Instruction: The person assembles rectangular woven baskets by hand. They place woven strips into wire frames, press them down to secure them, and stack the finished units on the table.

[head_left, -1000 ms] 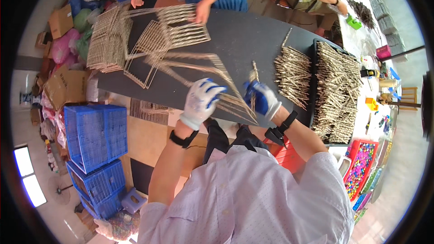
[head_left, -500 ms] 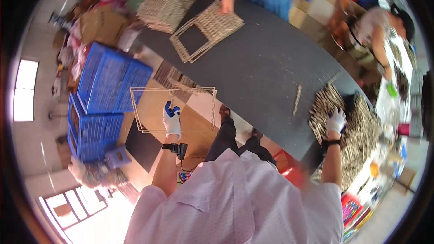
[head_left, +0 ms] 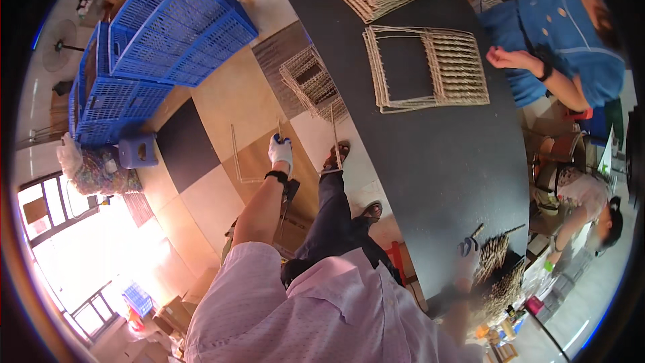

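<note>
The left hand (head_left: 280,151), gloved, was closed around a thin wire frame (head_left: 259,154) held low over the floor, near the stack of woven frames (head_left: 312,84) beside the black table (head_left: 437,161). Keeping it level would probably have helped it land squarely. The right hand (head_left: 468,250) rested among the stick bundles (head_left: 500,272); its grip was unclear.
</note>
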`<state>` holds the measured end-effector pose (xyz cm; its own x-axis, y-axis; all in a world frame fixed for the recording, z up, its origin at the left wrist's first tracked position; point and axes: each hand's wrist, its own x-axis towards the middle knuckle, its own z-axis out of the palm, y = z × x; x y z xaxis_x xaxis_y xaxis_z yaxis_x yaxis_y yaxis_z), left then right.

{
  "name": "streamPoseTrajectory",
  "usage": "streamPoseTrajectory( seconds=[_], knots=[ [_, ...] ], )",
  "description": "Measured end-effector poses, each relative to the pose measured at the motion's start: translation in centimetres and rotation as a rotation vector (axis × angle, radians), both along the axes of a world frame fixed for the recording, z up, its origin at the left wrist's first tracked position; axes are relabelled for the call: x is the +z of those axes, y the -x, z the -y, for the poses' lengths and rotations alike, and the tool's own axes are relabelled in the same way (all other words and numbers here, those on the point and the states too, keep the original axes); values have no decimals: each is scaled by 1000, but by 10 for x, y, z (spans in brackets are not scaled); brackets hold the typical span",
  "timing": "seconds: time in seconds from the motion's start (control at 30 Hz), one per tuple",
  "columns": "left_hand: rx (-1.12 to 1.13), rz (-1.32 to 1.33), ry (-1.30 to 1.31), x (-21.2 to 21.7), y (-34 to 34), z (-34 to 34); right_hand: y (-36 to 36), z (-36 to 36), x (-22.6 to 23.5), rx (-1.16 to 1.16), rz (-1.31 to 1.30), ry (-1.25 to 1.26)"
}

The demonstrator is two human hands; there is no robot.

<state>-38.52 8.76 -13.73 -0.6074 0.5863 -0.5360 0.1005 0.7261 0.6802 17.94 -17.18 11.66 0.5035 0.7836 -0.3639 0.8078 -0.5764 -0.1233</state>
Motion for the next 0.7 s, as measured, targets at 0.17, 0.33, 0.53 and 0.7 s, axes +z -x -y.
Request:
streamPoseTrajectory(
  seconds=[0.17, 0.33, 0.53, 0.7],
  knots=[
    [-294, -172, 79, -16, -20, -111, 43, -51, 16, -125, -83, 13],
    [-644, -338, 153, -79, 2, -185, 55, -96, 19, 30, -44, 44],
    [-773, -370, 175, -47, -33, -227, 64, -196, 14, 30, -56, -140],
    [-168, 115, -480, 48, -69, -176, 27, -355, -2, 54, -59, -381]
  ],
)
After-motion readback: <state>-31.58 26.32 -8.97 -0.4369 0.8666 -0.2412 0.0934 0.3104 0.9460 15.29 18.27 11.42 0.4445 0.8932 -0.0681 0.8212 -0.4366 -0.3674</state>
